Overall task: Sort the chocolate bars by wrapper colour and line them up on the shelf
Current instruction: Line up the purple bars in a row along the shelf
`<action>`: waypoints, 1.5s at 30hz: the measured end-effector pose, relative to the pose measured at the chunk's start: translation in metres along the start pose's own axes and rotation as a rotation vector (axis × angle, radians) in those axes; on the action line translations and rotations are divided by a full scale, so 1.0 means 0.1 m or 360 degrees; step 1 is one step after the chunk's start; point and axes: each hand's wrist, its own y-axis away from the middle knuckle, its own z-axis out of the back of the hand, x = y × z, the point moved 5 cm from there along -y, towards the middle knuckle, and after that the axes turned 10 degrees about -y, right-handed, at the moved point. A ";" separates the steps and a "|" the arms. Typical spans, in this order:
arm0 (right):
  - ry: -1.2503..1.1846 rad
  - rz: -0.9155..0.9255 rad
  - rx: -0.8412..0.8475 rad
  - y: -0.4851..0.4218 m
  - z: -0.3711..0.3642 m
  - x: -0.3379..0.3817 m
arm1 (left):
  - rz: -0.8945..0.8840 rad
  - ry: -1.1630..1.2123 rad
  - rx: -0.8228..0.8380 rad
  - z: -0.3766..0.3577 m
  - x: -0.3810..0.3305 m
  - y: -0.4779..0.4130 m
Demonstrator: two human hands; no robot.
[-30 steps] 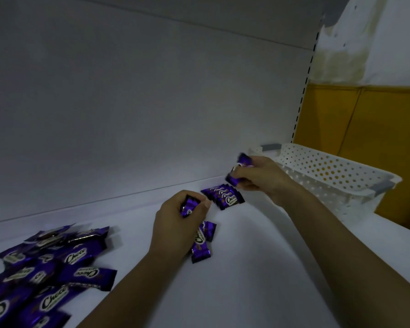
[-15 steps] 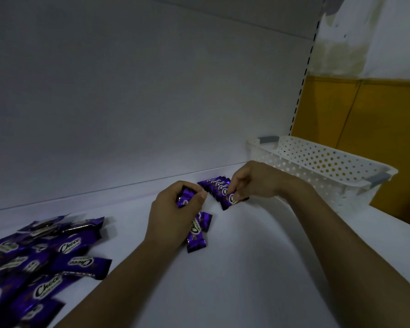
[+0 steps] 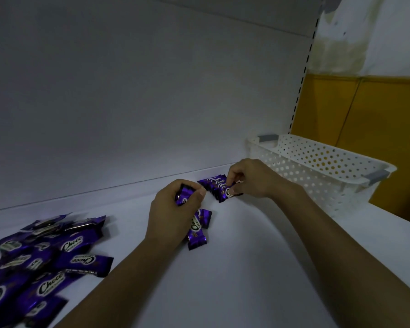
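At the back edge of the shelf (image 3: 258, 268) the right hand (image 3: 251, 178) pinches the front bar (image 3: 228, 192) of the purple row (image 3: 214, 183), seemingly squaring it against its neighbours, while the left hand (image 3: 175, 209) grips spare bars (image 3: 184, 194) just beside as ready stock, and unsorted bars (image 3: 47, 252) lie heaped at the near-left edge.

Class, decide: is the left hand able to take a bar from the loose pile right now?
Probably not yet: the left hand grips a purple bar, so its fingers are occupied. The bare shelf between it and the loose pile leaves the way itself free.
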 end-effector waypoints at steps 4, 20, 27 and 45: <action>0.0029 0.0001 0.0029 0.00 -0.01 -0.03 | -0.0002 0.0010 -0.0017 0.00 0.01 -0.01; -0.0945 0.0066 0.0627 0.24 -0.38 0.89 | 0.0431 0.0452 -0.0208 0.15 0.09 -0.09; -0.1031 -0.0100 0.0275 0.16 -0.37 0.69 | 0.0325 0.0604 0.0337 0.14 0.20 -0.08; -0.1240 -0.0123 -0.0178 0.11 -0.08 0.53 | 0.0413 0.0647 0.0092 0.12 0.15 -0.11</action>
